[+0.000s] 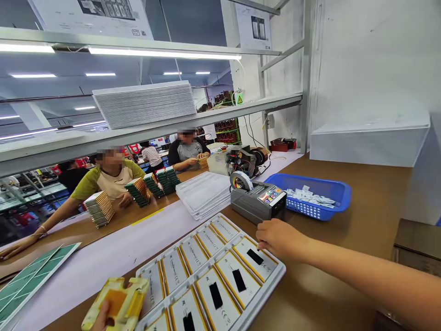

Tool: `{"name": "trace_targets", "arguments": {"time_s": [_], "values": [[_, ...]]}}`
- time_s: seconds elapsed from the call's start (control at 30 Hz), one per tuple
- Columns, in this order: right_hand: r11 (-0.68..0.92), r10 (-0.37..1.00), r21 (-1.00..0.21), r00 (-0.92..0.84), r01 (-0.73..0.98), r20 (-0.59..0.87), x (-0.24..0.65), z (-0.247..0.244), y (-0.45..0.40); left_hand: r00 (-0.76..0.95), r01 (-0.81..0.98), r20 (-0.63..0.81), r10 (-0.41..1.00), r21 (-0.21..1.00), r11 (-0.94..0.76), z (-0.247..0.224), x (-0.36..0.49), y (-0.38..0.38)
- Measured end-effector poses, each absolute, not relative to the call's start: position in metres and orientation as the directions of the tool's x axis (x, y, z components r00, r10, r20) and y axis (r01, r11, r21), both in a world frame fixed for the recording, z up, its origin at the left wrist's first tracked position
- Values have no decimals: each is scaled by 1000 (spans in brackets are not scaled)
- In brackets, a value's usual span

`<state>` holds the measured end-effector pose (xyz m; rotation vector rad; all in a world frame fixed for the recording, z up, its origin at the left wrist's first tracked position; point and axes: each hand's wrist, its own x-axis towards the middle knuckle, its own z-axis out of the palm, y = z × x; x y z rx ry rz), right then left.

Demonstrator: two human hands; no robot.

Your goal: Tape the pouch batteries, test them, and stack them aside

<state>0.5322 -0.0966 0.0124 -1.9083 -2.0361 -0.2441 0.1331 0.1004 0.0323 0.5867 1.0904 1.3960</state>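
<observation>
At the lower left, my left hand [100, 318] has its thumb on a notched block wrapped in yellow tape [116, 301], held over the corner of a white plastic tray [265, 290]. The tray carries two rows of flat white battery packs [195, 255] with yellow edges. Several packs in the nearer row have a black strip [238, 280] stuck on them. My right hand [280, 239] is closed at the far right end of that row, fingertips by the black strip [255, 257] on the last pack. Anything between its fingers is too hidden to name.
Behind my right hand stands a grey tape dispenser [258, 204], and beside it a blue basket [332, 186] of small white pieces. Stacked white trays [203, 191] lie behind. Two people sit across the bench near stacks of packs [99, 209]. A metal shelf [213, 115] spans overhead.
</observation>
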Motion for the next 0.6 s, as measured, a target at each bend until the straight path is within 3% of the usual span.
{"name": "trace_targets", "arguments": {"time_s": [0.1,0.23,0.4,0.6], "values": [[-42,963,9,38,999,266,522,0,-89,-186,-567,-314,931,808,159,41,147,93],[-95,984,67,83,993,157,510,-3,-82,-114,-515,-175,978,852,92,39,150,89],[-203,976,-206,216,957,42,510,-2,-73,72,-489,-28,997,870,60,34,144,83],[-203,979,-425,175,882,-104,522,-8,-59,264,-587,-2,965,794,162,37,143,68]]}}
